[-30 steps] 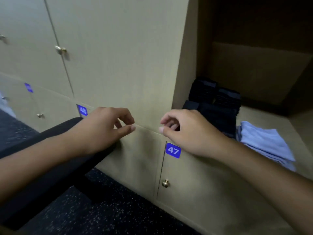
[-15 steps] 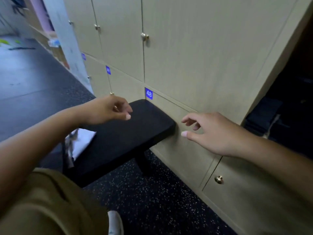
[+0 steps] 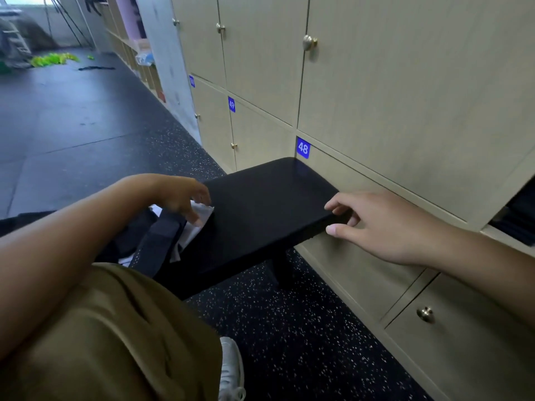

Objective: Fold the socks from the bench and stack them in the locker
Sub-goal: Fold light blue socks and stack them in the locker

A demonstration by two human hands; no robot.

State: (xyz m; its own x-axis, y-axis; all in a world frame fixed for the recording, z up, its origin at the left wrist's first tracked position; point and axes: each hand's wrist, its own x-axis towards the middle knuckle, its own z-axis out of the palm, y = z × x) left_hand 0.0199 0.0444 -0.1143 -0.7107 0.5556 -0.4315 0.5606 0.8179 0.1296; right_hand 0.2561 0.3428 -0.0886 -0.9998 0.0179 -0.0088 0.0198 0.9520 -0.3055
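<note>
Locker room with a dark speckled rubber floor [image 3: 289, 337] and a wall of beige lockers [image 3: 405, 91] — number tags 48 and 49 show on the lower row. A black padded worktop [image 3: 260, 215] sticks out from the lockers right under the 48 tag [image 3: 303, 147].

The socks [image 3: 199, 214] are at the near-left part of the worktop: a bit of white fabric peeks out beside the left hand, with darker cloth bunched next to it, mostly hidden by the forearm. Can't tell how many are there. The open locker [image 3: 518, 224] they're headed for is just a sliver at the right edge, dark folded stuff inside.

Left hand [image 3: 179, 195] is over the pile, fingers [image 3: 195, 217] loosely spread and pointing down at the white fabric, not gripping anything as far as I can see. Right hand [image 3: 385, 224] hangs in front of the worktop's right corner, fingers relaxed and a little curled, holding nothing.

So my read is this is the reach for the next sock. To do it well I'd pinch just one sock out of the bunch instead of grabbing a handful, then drag it onto the bare middle of the worktop — lots of flat room there for the right hand to smooth it before folding. Main risk is dark socks on a black worktop, easy to miss one or snag two at once.
</note>
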